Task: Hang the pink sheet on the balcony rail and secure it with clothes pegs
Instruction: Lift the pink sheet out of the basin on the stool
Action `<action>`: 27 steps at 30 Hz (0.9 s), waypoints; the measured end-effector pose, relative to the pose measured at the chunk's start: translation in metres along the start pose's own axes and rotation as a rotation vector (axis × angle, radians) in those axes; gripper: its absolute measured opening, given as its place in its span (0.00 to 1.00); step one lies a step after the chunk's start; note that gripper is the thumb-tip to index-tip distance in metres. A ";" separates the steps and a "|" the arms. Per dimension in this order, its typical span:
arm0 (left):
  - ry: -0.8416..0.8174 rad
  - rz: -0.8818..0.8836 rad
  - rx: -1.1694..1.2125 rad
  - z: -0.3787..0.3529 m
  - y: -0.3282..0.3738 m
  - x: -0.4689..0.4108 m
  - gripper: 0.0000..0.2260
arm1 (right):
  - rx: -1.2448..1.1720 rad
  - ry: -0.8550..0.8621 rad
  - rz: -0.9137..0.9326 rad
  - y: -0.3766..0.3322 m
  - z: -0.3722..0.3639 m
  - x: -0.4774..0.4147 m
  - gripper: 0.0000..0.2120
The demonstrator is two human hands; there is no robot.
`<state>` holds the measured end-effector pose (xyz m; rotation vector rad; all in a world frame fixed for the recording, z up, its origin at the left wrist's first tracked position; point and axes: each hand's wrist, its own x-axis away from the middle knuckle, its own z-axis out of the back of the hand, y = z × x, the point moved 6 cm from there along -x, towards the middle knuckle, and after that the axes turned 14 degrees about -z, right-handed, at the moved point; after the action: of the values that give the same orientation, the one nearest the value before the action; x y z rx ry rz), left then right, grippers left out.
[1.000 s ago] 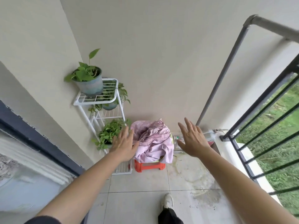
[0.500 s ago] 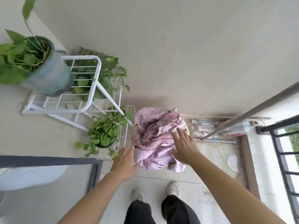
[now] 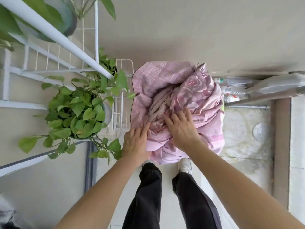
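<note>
Bundled sheet (image 3: 166,76) sits beside rack (image 3: 66,42); L hand (image 3: 137,142) and R hand (image 3: 181,128) lie flat on it, fingers straight, gripping nothing, prob. seeking an edge to lift.

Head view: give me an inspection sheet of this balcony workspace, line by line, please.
Surface: tiled floor, stained to the right of the heap.
Job's things: pink sheet lies crumpled in a heap, not yet hung; clothes pegs, nothing seen; balcony rail not clearly in view.
Clutter: plastic bottles lying by the wall.
Hands: left hand rests on the heap's left edge; right hand lies on top, fingers spread; neither plainly grips the cloth.
Cables: nothing seen.
Surroundings: white wire plant stand with a potted plant to the left of the sheet; plain wall behind; blurred grey metal pipe at right.
</note>
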<state>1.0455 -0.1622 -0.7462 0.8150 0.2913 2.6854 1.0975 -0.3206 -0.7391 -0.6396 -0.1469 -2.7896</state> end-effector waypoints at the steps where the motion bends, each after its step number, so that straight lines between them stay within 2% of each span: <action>1: 0.009 -0.021 -0.043 -0.002 -0.001 0.000 0.52 | -0.016 0.016 -0.007 0.001 -0.001 0.000 0.33; 3: 0.002 -0.068 -0.103 -0.002 0.001 0.002 0.48 | -0.085 0.021 -0.015 0.006 -0.001 0.011 0.26; 5: 0.010 -0.124 -0.130 0.002 0.008 0.005 0.42 | -0.191 0.045 0.002 0.016 0.005 0.031 0.26; 9: 0.147 -0.310 -0.136 0.026 0.042 0.007 0.26 | -0.267 0.202 -0.026 0.051 0.022 0.072 0.21; 12: 0.264 -0.368 -0.106 0.049 0.063 0.009 0.25 | -0.300 0.289 -0.111 0.072 0.037 0.088 0.18; 15: 0.392 -0.342 -0.039 0.076 0.067 0.015 0.25 | -0.352 0.324 -0.174 0.077 0.062 0.091 0.19; 21: 0.498 -0.240 0.064 0.140 0.065 0.026 0.20 | -0.449 0.417 -0.128 0.074 0.128 0.089 0.18; 24: 0.588 -0.265 0.108 0.187 0.074 0.038 0.17 | -0.455 0.529 -0.184 0.080 0.169 0.103 0.11; 27: 0.678 -0.319 0.091 0.244 0.091 0.051 0.16 | -0.447 0.621 -0.225 0.092 0.219 0.120 0.11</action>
<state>1.1221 -0.2042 -0.4958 -0.1492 0.6371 2.5579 1.1106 -0.4034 -0.4868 0.2008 0.5712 -3.1068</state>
